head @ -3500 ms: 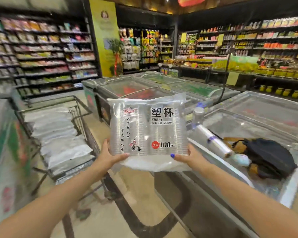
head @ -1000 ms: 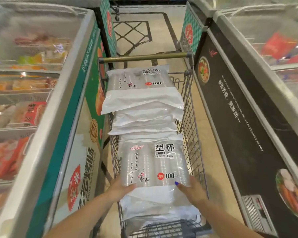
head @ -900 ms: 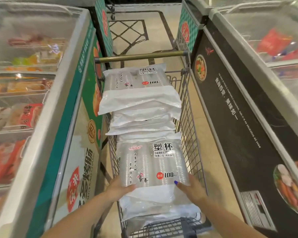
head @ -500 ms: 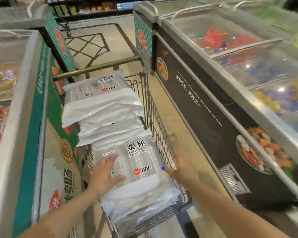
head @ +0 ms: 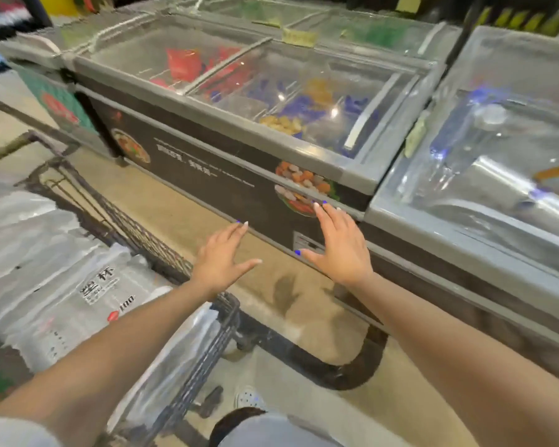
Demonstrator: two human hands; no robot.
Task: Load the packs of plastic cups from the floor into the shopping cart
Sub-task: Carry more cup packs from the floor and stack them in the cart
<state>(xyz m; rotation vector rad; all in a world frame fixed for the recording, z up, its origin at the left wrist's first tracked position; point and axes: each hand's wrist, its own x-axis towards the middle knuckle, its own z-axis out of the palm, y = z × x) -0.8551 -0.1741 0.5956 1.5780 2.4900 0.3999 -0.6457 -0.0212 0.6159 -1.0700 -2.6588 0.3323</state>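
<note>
Several clear packs of plastic cups lie stacked in the wire shopping cart [head: 162,250] at the lower left; the top pack [head: 88,298] shows black characters and a red "100" mark. My left hand [head: 221,258] hovers just right of the cart's side wall, fingers spread and holding nothing. My right hand [head: 338,245] is held out in front of the dark freezer panel, also spread and holding nothing. No pack on the floor is in view.
A long chest freezer [head: 239,162] with glass lids runs across the aisle to the right of the cart. A second freezer [head: 484,221] adjoins it at the right. Tan floor [head: 271,285] with a dark curved band lies between cart and freezers. My shoe [head: 247,396] shows below.
The pack I was holding now rests on the stack in the cart. Both hands have let go and swung right, away from the cart, and the view has turned right.
</note>
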